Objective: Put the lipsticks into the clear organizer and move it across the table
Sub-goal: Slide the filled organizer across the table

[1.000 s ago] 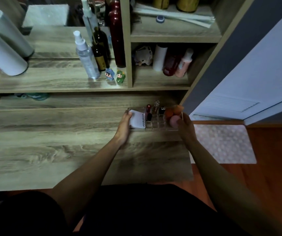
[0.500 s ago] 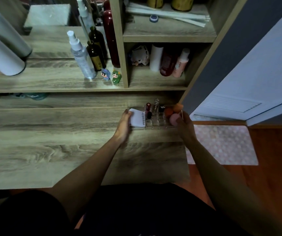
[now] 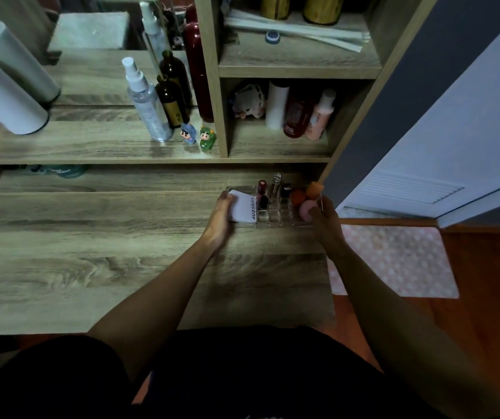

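Note:
The clear organizer (image 3: 276,217) sits on the wooden table (image 3: 91,261) near its far right corner. Several lipsticks (image 3: 275,184) stand upright in its middle slots. A white compact (image 3: 242,209) lies in its left section, and orange and pink sponges (image 3: 301,201) fill the right one. My left hand (image 3: 220,216) grips the organizer's left end. My right hand (image 3: 324,220) grips its right end, fingers by the pink sponge.
A shelf unit rises behind the table with a spray bottle (image 3: 146,101), dark bottles (image 3: 171,101) and two small figurines (image 3: 199,136). White cylinders (image 3: 4,89) lie at the left. A door (image 3: 454,122) and pink mat (image 3: 394,258) are at the right.
Both hands stay on the organizer's ends. The organizer has barely shifted; the view has tilted slightly.

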